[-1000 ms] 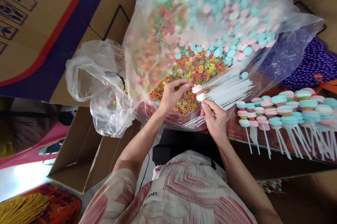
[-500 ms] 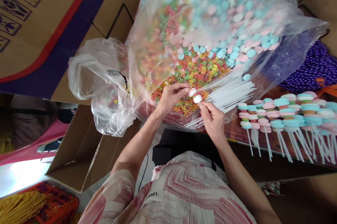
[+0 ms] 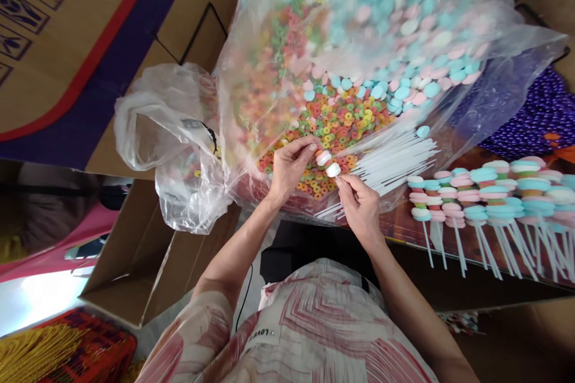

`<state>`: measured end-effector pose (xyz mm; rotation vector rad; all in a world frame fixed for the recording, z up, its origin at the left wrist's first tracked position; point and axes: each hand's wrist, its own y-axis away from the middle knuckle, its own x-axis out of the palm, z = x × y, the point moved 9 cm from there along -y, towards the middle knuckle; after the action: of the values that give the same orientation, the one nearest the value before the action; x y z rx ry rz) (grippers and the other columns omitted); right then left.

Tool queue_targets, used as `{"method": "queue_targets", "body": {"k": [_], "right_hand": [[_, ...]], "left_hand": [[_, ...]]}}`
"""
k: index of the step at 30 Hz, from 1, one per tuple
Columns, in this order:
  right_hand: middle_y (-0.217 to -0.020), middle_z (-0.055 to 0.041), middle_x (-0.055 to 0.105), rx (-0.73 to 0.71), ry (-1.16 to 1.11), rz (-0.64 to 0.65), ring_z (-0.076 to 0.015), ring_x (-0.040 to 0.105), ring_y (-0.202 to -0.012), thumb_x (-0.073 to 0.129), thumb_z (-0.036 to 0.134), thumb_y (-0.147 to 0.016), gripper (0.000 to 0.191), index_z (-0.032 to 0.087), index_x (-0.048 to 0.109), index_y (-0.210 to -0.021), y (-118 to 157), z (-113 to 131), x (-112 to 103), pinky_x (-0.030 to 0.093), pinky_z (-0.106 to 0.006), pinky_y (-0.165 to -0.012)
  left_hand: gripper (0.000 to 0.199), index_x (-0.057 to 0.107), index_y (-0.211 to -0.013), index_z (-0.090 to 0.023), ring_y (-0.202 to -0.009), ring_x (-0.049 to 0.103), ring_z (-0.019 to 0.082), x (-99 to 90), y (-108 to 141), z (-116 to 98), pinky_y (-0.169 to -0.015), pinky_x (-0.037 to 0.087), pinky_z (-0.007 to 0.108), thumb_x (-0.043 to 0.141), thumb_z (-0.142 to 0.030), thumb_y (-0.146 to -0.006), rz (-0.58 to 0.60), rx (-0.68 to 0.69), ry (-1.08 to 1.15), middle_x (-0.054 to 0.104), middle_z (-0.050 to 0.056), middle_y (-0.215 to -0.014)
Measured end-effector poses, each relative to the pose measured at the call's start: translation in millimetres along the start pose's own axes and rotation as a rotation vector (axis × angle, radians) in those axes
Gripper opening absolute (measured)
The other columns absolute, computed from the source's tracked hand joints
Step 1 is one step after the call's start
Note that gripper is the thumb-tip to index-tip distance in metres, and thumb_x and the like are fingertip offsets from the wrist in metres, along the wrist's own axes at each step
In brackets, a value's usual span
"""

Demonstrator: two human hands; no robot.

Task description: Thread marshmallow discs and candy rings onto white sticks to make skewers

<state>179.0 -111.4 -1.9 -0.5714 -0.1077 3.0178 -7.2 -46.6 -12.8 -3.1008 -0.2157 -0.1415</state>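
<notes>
Between both hands a candy skewer (image 3: 333, 169) slants, carrying white and pale pink marshmallow discs with gummy rings between them. The fingers of my right hand (image 3: 360, 208) are closed in a pinch on its white stick, just below the lowest disc. At the top end my left hand (image 3: 290, 170) is closed, thumb and forefinger pinched at a small orange-red gummy ring (image 3: 319, 152). Below the hands spreads a heap of colourful gummy rings (image 3: 335, 119) in a clear plastic bag (image 3: 233, 149). Loose white sticks (image 3: 395, 161) lie right of the hands.
Blue, pink and white marshmallow discs (image 3: 404, 89) fill the bag's far side. Finished candy skewers (image 3: 489, 197) lie in a row at the right table edge. Purple beads (image 3: 523, 110) sit behind them. Cardboard boxes (image 3: 112, 41) stand left; an orange crate (image 3: 108, 341) is lower left.
An orange-red gummy ring now shows at the skewer's top end, by my left fingertips. Both hands and the skewer have shifted slightly left.
</notes>
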Motion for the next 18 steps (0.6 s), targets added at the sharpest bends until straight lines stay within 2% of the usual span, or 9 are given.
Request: {"method": "queue_targets", "body": {"k": [3, 7, 12, 15, 18], "right_hand": [[-0.063, 0.0034, 0.054, 0.004, 0.008, -0.004, -0.0111, 0.042, -0.055, 0.058, 0.038, -0.096, 0.025, 0.02, 0.071, -0.085, 0.2, -1.7, 0.5, 0.039, -0.025, -0.056], [-0.061, 0.0042, 0.051, 0.013, 0.019, -0.005, -0.0111, 0.042, -0.054, 0.058, 0.038, -0.096, 0.024, 0.02, 0.067, -0.081, 0.5, -4.6, 1.7, 0.037, -0.026, -0.056], [-0.061, 0.0043, 0.049, 0.005, 0.024, 0.003, -0.0116, 0.042, -0.054, 0.056, 0.036, -0.097, 0.024, 0.022, 0.062, -0.078, 1.3, -2.9, 8.3, 0.035, -0.026, -0.055], [-0.06, 0.0046, 0.048, -0.01, 0.028, -0.005, -0.0115, 0.041, -0.053, 0.054, 0.036, -0.097, 0.025, 0.022, 0.06, -0.077, 1.0, -0.9, 13.8, 0.035, -0.026, -0.054], [-0.06, 0.0045, 0.048, -0.021, 0.028, -0.011, -0.0115, 0.042, -0.052, 0.053, 0.036, -0.097, 0.024, 0.023, 0.06, -0.078, 0.2, -0.3, 20.1, 0.035, -0.026, -0.055]], "left_hand": [[0.026, 0.082, -0.097, -0.023, -0.086, 0.072, 0.015, -1.2, 1.3, -0.1, -0.08, 0.058, 0.028, 0.082, -0.044, -0.083, -0.016, 0.0, -0.003, 0.081, 0.002, -0.097], [0.029, 0.081, -0.096, -0.023, -0.08, 0.071, 0.014, 0.6, 0.0, 7.1, -0.075, 0.058, 0.027, 0.086, -0.045, -0.077, 0.002, -0.066, 0.094, 0.08, 0.002, -0.094], [0.033, 0.081, -0.1, -0.024, -0.094, 0.074, 0.019, 8.7, -0.1, 15.0, -0.085, 0.061, 0.031, 0.085, -0.048, -0.078, 0.07, -0.156, 0.172, 0.081, 0.004, -0.104], [0.03, 0.08, -0.096, -0.023, -0.096, 0.075, 0.018, 14.9, 1.8, 19.4, -0.089, 0.061, 0.032, 0.082, -0.048, -0.082, 0.111, -0.22, 0.233, 0.081, 0.004, -0.102], [0.027, 0.076, -0.09, -0.022, -0.102, 0.077, 0.02, 18.6, 4.5, 22.3, -0.093, 0.061, 0.033, 0.078, -0.049, -0.087, 0.1, -0.286, 0.317, 0.08, 0.004, -0.102]]}}
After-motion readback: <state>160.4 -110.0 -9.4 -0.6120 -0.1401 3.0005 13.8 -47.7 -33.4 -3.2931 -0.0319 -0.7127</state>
